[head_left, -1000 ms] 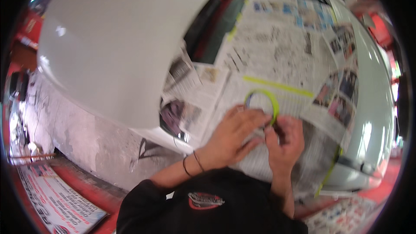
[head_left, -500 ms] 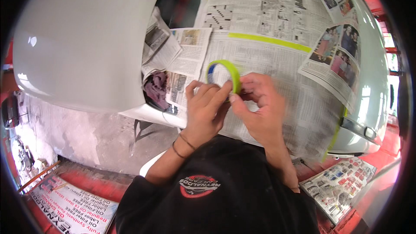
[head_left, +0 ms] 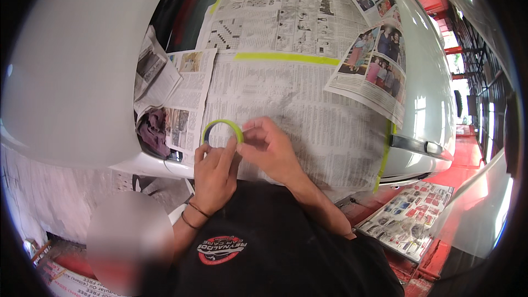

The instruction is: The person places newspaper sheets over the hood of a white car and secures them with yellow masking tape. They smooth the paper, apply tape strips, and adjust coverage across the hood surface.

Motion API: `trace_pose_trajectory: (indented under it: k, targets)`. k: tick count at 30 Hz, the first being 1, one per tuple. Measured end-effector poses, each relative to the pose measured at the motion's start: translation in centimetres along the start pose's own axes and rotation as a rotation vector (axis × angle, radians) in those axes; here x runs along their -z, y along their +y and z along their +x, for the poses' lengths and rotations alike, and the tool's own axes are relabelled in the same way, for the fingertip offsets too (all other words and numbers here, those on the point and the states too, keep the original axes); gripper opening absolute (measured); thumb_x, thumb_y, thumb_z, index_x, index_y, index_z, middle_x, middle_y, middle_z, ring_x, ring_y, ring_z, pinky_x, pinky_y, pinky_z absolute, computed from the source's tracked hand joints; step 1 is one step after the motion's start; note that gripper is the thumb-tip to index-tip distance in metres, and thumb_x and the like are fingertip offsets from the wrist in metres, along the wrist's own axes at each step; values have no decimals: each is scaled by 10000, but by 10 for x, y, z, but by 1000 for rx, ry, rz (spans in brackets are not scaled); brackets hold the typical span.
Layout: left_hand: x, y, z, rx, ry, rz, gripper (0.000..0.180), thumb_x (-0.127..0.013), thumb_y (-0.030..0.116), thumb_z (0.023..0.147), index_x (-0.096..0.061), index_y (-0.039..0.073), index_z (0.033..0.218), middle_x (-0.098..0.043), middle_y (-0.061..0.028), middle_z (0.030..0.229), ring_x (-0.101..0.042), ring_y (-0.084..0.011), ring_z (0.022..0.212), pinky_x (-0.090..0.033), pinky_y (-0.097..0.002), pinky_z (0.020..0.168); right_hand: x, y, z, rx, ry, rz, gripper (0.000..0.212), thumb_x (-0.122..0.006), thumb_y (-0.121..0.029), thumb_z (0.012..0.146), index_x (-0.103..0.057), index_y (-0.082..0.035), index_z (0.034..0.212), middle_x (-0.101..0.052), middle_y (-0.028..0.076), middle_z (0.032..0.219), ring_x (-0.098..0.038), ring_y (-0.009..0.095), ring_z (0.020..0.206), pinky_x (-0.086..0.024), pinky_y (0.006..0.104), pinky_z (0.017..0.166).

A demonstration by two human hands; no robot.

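A roll of bright yellow-green masking tape (head_left: 238, 131) stands on edge between my hands, in front of the newspaper sheets (head_left: 264, 88). My left hand (head_left: 216, 175) grips the roll at its lower side, its fingers bent up against the ring. To the right, my right hand (head_left: 272, 151) has thumb and fingertips drawn together at the roll's edge; whether a tape end is pinched there is too small to tell. Newspaper covers the white car's body below both hands. One yellow-green strip of tape (head_left: 286, 58) joins two sheets beyond the roll.
Left of the newspaper is a white raised car panel (head_left: 77, 77), with a crumpled purple cloth (head_left: 153, 131) near its lower corner. A black door handle (head_left: 410, 142) is on the right. A picture-covered board (head_left: 407, 220) lies at lower right. A blurred round shape (head_left: 129, 242) shows at lower left.
My view has swung right, so the car, newspaper and hands appear farther left. The tape roll stays between my hands; the blurred shape at lower left has come into view.
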State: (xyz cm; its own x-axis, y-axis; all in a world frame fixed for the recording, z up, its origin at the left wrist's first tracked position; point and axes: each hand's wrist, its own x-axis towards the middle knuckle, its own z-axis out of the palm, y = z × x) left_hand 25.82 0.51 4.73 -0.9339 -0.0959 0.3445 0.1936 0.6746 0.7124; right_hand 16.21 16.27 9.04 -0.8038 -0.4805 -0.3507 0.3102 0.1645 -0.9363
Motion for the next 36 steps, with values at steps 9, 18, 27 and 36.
trace_pose_trajectory:
  k: [9,18,27,36]
  targets:
    - [-6,0,8,65,84,13,545,-720,-1,900,-607,-23,1433,-678,-67,862,-665,-261,822,-424,-449,954,-12,-5,4,137,61,-199,253,-731,-51,1005,-667,58,1225,-754,74,1129,-662,77,1032,-557,264,908]
    - [13,-3,3,51,12,-5,565,-765,14,861,-627,3,1409,-668,-40,873,-647,-235,801,-410,-428,948,1,-4,17,77,-39,-248,116,-663,-56,1044,-658,35,1117,-775,94,987,-730,126,875,-594,287,789]
    - [5,-5,15,-113,75,-31,454,-778,64,876,-667,14,1313,-585,-31,781,-615,-237,752,-438,-423,891,7,4,8,195,67,-662,127,-615,-134,1041,-574,-14,1036,-696,85,800,-678,138,725,-531,315,630]
    - [13,-27,25,-19,90,-68,405,-767,89,917,-683,11,1305,-660,-54,812,-641,-253,759,-436,-420,890,16,-15,2,312,190,-451,135,-633,-126,1043,-574,-10,1080,-696,100,901,-666,118,822,-537,294,723]
